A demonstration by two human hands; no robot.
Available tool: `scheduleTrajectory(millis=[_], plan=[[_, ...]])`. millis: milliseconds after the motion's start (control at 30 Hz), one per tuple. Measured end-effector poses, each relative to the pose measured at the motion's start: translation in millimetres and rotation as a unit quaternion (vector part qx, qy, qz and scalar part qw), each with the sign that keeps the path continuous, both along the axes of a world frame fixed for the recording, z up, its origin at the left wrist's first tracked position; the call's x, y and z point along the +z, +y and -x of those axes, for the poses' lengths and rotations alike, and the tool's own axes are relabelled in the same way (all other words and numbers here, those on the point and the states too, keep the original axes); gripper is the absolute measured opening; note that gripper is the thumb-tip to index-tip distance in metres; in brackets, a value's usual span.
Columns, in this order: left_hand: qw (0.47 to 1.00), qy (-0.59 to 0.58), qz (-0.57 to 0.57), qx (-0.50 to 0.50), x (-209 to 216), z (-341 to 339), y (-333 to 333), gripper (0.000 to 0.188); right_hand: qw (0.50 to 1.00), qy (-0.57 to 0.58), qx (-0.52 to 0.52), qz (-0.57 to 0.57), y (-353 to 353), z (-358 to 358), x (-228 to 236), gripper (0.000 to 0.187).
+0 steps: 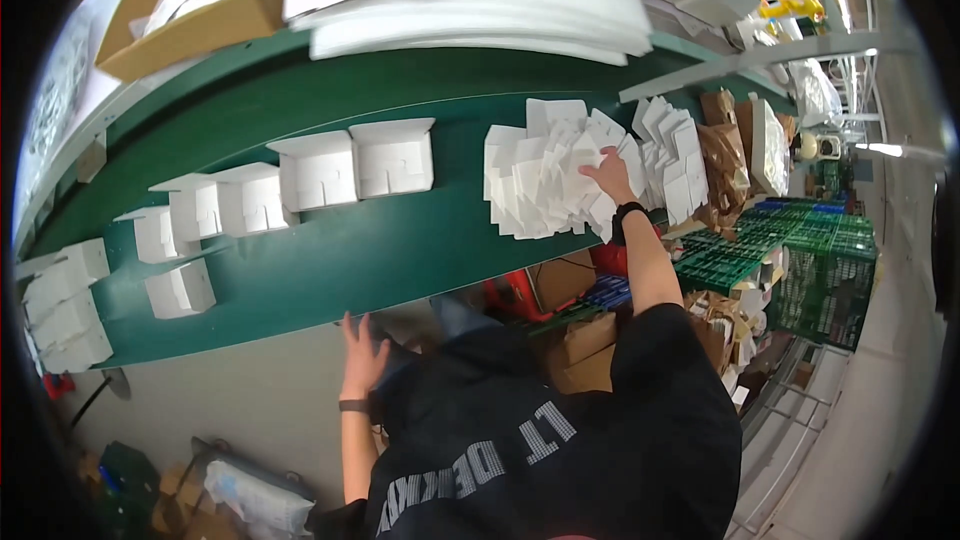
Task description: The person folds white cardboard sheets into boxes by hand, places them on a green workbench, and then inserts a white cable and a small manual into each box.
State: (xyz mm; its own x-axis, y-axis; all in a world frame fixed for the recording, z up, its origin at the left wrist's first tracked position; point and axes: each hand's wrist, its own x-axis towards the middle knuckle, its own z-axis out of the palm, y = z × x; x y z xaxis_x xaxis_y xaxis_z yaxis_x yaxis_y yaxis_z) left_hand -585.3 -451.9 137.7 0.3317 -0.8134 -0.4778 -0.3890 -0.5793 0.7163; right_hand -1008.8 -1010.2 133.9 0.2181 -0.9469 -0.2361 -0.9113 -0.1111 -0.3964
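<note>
My right hand (pixel 608 178) lies on a fanned pile of folded-flat white cartons (pixel 535 175) on the right half of the green bench (pixel 330 270). Its thumb and fingertips are apart against the cartons, and no carton is lifted from the pile. By the bench's front edge, my left hand (pixel 363 352) has its fingers spread and holds nothing. Further left, a slanting row of open, set-up white boxes (pixel 318 175) stands on the bench. One more open box (pixel 181 289) sits nearer the edge.
A second stack of flat white cartons (pixel 672 160) stands right of the pile, beside brown paper (pixel 722 165). White boxes (pixel 70 310) are grouped at the far left end. Above runs a shelf with white sheets (pixel 480 25) and a cardboard box (pixel 200 40). Green crates (pixel 825 260) stand at the right.
</note>
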Motion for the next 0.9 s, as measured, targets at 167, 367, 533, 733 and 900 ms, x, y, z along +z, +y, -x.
scheduleTrajectory(millis=[167, 367, 533, 733, 900], plan=[[0.996, -0.022, 0.011, -0.08, 45.8, 26.7, -106.1, 0.067, 0.992, 0.099, 0.031, 0.075, 0.5, 9.6, 10.3, 0.095], [0.992, -0.007, 0.087, -0.089, 89.3, 48.4, -197.2, 0.061, 0.997, -0.014, -0.05, -0.049, 2.9, 8.6, 18.1, 0.078], [0.979, 0.142, 0.145, -0.038, 74.6, 53.0, -199.0, 0.052, 0.829, -0.495, -0.12, -0.232, 53.6, -37.0, 103.5, 0.04], [0.734, 0.596, 0.236, 0.224, 136.9, 79.0, -211.2, 0.059, 0.607, -0.763, -0.182, -0.127, 209.1, -163.4, 209.7, 0.034], [0.66, 0.647, 0.311, 0.221, 179.0, 38.8, -190.9, 0.066, 0.683, -0.637, -0.052, -0.354, 271.9, -173.4, 210.2, 0.03]])
